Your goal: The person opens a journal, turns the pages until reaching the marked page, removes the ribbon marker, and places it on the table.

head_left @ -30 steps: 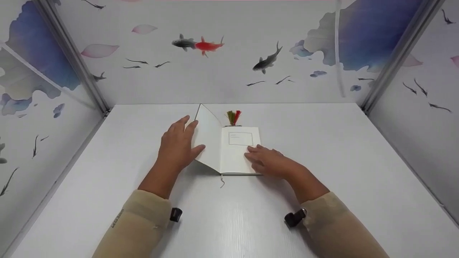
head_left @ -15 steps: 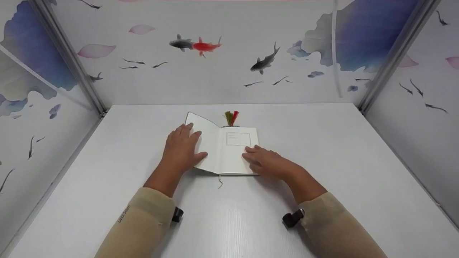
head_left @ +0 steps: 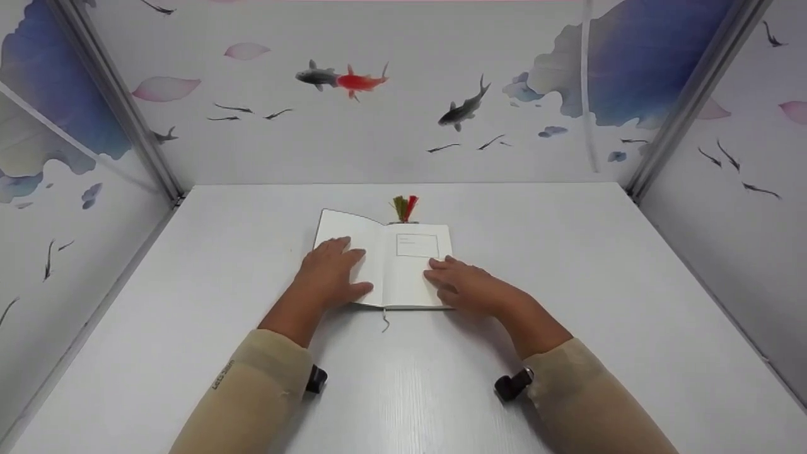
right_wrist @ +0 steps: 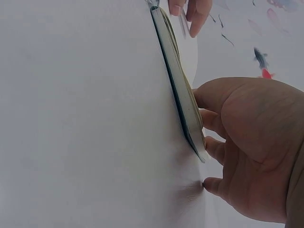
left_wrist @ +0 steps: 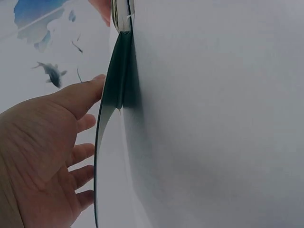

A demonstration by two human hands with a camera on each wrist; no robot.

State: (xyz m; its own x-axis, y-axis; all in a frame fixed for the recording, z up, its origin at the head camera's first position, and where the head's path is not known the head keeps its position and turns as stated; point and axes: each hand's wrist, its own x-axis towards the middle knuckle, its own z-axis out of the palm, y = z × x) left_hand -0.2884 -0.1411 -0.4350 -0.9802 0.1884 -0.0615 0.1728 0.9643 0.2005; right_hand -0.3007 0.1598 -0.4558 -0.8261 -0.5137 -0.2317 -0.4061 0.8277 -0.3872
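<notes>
The notebook (head_left: 403, 274) lies open on the table (head_left: 403, 384), left cover (left_wrist: 111, 80) raised. The left hand (head_left: 329, 271) and right hand (head_left: 470, 285) touch it, gripping nothing. We guess it's light (stiff cover, bendy pages (head_left: 410, 287)), best held by its outer edges.

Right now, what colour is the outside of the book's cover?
The cover is dark bluish green outside, seen best in the left wrist view.

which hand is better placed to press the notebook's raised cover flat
Probably the left hand: it touches the raised cover from inside, whereas the right hand rests on the facing page.
</notes>
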